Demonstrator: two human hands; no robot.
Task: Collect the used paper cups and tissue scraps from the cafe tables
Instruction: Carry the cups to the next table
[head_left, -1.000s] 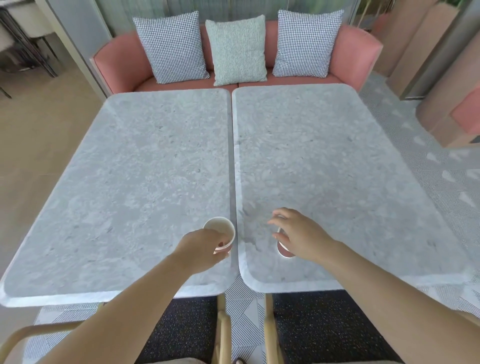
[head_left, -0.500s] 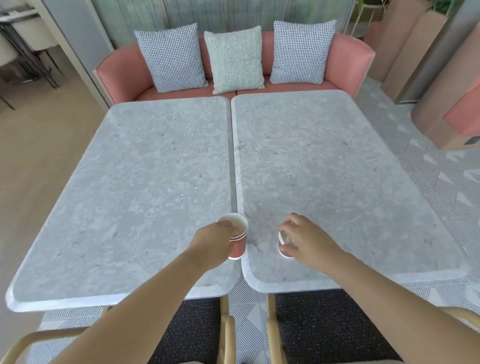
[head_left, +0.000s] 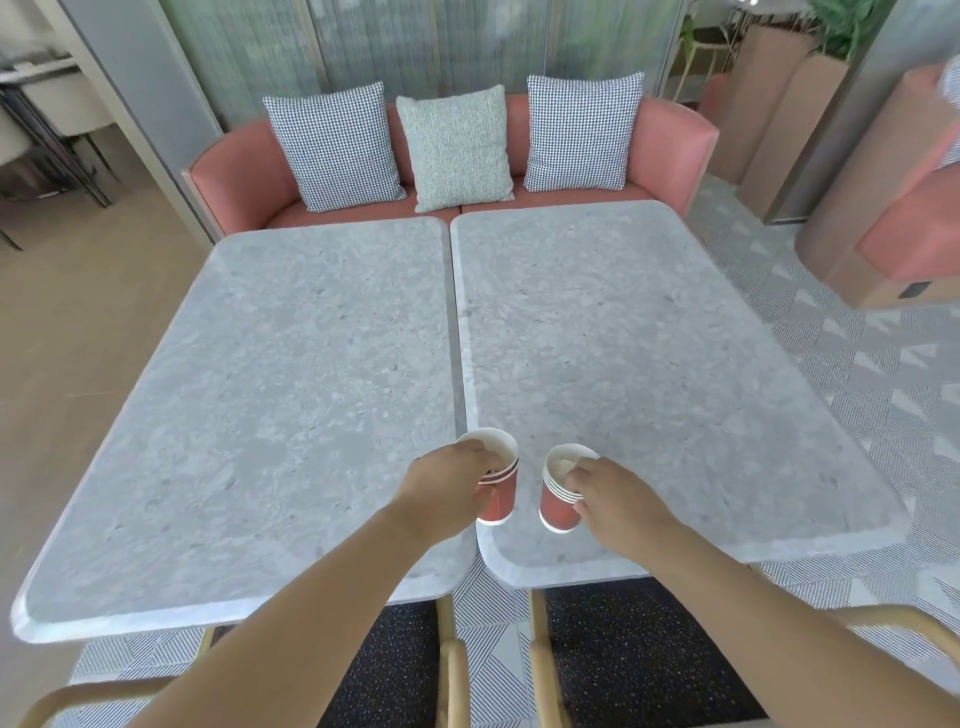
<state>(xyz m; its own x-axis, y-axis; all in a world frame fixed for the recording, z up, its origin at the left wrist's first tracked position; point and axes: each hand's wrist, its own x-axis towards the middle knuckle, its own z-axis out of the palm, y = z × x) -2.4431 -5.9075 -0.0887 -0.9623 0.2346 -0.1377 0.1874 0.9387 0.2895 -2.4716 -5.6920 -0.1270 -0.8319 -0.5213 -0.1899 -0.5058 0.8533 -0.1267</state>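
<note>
**Changes vs 0.5 s ago**
- left grip (head_left: 447, 488), lower ctr: fingers curled round the rim of the left cup (head_left: 501, 501). Same hold as before.
- left cup: red paper, white inside, striped band under the rim, upright. It still sits over the seam btwn the two benches.
- right grip (head_left: 618, 499), lower ctr-right: fingertips pinch the rim of the right cup (head_left: 556, 506).
- right cup: earlier only a sliver showed under the hand; now its whole red side shows, near upright. There is sth whitish inside, but we can't tell what. We also can't tell if either base touches stone.
- Gap btwn the cups is narrower than before; they are near each other but apart.
- The view has shifted: the sofa sits lower in frame.

**Edges and room**
- left bench (head_left: 291, 405) and right bench (head_left: 675, 374): grey stone tops w/ rounded corners, set side by side w/ a thin seam btwn them.
- Both cups are close to the inner near corners, w/ the near edges just below them in frame.
- A wide stretch of stone lies btwn the cups and the far edges.
- sofa (head_left: 234, 176), upper ctr: pink, w/ three cushions, just beyond the far edges.
- Two chairs (head_left: 452, 670), bottom ctr: wood frames and dark seats, under the near edges.
- Floor is wood at frame left and patterned at right.
</note>
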